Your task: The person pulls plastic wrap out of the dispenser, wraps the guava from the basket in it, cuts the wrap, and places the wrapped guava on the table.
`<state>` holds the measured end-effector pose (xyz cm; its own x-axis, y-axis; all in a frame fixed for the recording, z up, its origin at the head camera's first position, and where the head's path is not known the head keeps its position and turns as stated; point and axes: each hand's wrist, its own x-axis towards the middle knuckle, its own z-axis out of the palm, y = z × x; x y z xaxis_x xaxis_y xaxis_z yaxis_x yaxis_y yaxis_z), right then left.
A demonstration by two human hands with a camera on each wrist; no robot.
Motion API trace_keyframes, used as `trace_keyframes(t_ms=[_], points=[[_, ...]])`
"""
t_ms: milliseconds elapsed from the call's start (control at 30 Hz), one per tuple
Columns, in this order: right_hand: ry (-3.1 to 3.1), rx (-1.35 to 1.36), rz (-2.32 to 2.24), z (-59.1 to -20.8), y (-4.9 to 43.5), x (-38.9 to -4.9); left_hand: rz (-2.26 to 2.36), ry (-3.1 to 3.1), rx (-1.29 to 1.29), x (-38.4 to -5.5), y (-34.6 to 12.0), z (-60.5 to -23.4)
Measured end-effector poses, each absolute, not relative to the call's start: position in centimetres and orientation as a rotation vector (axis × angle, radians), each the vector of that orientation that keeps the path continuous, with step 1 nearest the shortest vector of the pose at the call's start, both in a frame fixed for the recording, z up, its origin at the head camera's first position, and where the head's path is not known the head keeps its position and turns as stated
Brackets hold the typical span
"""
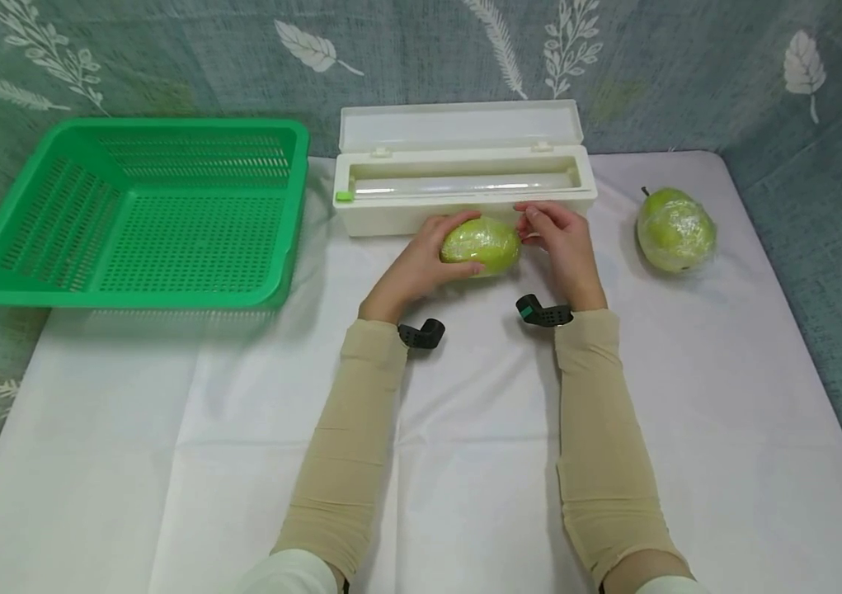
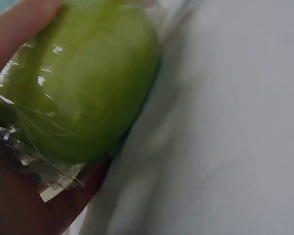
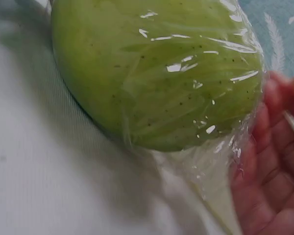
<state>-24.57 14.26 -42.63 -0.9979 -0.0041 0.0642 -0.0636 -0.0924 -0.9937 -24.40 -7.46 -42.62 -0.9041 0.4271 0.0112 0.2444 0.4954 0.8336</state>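
A green pear (image 1: pixel 491 246) partly wrapped in clear plastic film lies on its side in front of the film dispenser. My left hand (image 1: pixel 428 256) holds it from the left, thumb in front and fingers behind. In the left wrist view, bunched film (image 2: pixel 54 169) gathers between the pear and the palm. At the pear's right end, my right hand (image 1: pixel 562 243) pinches the loose film, its fingers bent. Stretched film (image 3: pixel 206 161) runs from the pear (image 3: pixel 161 73) towards those fingers in the right wrist view; the exact fingertip contact is partly hidden.
A white film dispenser (image 1: pixel 398 216) with its lid (image 1: pixel 458 124) raised stands at the back, a roll of film inside and a green slider (image 1: pixel 344 196) on it. Another wrapped pear (image 1: pixel 676 231) lies at the right. A green basket (image 1: pixel 131 297) stands back left on the white-covered table (image 1: pixel 480 495).
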Motion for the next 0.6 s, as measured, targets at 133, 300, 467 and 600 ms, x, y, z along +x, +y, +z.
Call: trace_keyframes(t_ms=[133, 300, 467, 600], points=[[-2.264, 0.044, 2.219, -42.7, 14.6, -24.7, 1.313, 2.538, 0.578, -24.3, -7.4, -42.3], [-2.48, -0.023, 2.135, -42.8, 15.2, -24.6, 1.266, 2.537, 0.569, -24.3, -7.7, -42.0], [-2.675, 0.015, 2.098, -42.7, 16.0, -24.3, 1.162, 2.581, 0.604, -24.3, -7.9, -41.5], [-2.77, 0.136, 2.154, -42.5, 16.7, -24.1, 1.104, 2.591, 0.547, -24.1, -8.0, -40.8]])
